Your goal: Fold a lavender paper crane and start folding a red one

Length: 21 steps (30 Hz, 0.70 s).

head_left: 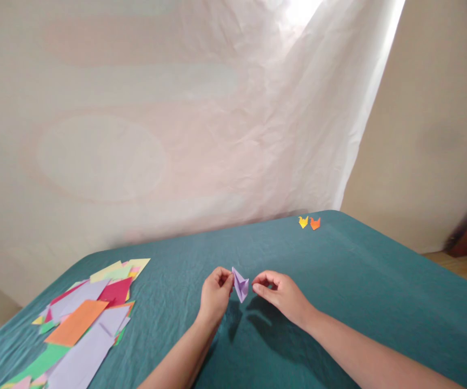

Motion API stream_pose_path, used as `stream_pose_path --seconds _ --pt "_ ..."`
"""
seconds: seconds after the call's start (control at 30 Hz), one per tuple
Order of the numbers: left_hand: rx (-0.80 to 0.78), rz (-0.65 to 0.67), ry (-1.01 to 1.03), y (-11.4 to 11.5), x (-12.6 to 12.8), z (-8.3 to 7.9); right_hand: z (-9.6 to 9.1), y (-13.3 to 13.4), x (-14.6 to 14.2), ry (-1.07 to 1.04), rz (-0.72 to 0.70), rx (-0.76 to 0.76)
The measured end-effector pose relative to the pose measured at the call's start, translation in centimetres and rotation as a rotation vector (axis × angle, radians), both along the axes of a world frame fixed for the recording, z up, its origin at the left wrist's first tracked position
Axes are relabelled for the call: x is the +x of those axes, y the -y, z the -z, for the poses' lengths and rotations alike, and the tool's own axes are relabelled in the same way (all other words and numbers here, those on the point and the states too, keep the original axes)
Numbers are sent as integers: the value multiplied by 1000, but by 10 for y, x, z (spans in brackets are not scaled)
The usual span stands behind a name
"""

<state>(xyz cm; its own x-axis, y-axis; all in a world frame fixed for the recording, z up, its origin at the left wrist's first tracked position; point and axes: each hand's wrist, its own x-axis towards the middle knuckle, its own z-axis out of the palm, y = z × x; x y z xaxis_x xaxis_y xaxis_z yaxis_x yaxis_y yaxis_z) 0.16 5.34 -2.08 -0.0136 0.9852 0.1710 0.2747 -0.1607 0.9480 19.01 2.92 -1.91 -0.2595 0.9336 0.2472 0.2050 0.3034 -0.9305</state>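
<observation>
A small folded purple paper figure (240, 286), with pointed ends and creased flaps, is held up above the table. My left hand (216, 294) pinches its left edge between thumb and fingers. Just to the right of the paper, my right hand (281, 294) has its fingers curved and its thumb apart from them, with a small gap to the figure and nothing visible in the grasp. Both hands cast shadows on the cloth beneath.
A dark green cloth covers the table (168, 329). Loose coloured paper sheets (77, 324) lie heaped at the left. Near the far right edge sit a yellow folded paper bird (304, 222) and an orange folded paper bird (315, 223). A pale curtain (225, 124) hangs behind.
</observation>
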Motion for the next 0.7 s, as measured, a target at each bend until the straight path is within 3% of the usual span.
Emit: stream_pose_path --seconds 0.3,0.7 --pt "14 67 -36 17 20 -3 2 1 -5 70 87 38" --pt "-22 80 14 15 18 -3 4 -3 -3 -13 52 -12"
